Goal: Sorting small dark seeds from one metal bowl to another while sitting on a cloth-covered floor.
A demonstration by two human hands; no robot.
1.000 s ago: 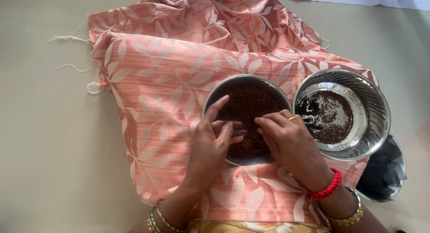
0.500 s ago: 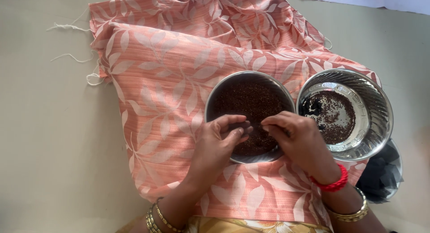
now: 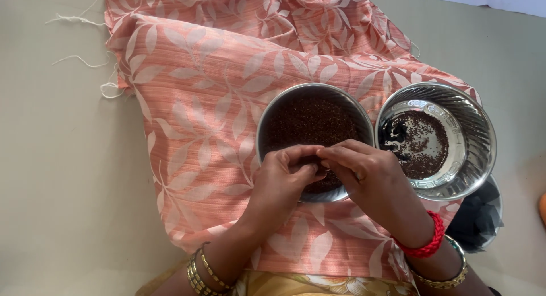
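A round steel plate (image 3: pixel 273 116) full of small dark brown seeds rests on a peach cloth with a leaf print (image 3: pixel 210 102). Over its near edge my left hand (image 3: pixel 281 185) and my right hand (image 3: pixel 369 179) meet, fingertips pinched together above the seeds. What lies between the fingertips is too small to make out. To the right stands a ribbed steel bowl (image 3: pixel 475 134) with a thin layer of the same dark seeds at its bottom. I wear gold bangles on both wrists and a red band on the right one.
The cloth lies on a beige floor (image 3: pixel 51 176), with loose white threads (image 3: pixel 79 60) off its left edge. A dark object (image 3: pixel 480 219) sits partly under the bowl at the lower right. A pale wall edge runs along the top right.
My fingers have curled in from spread over the seeds to a pinch with both hands touching. The view has shifted, so the plate and bowl sit a little further right.
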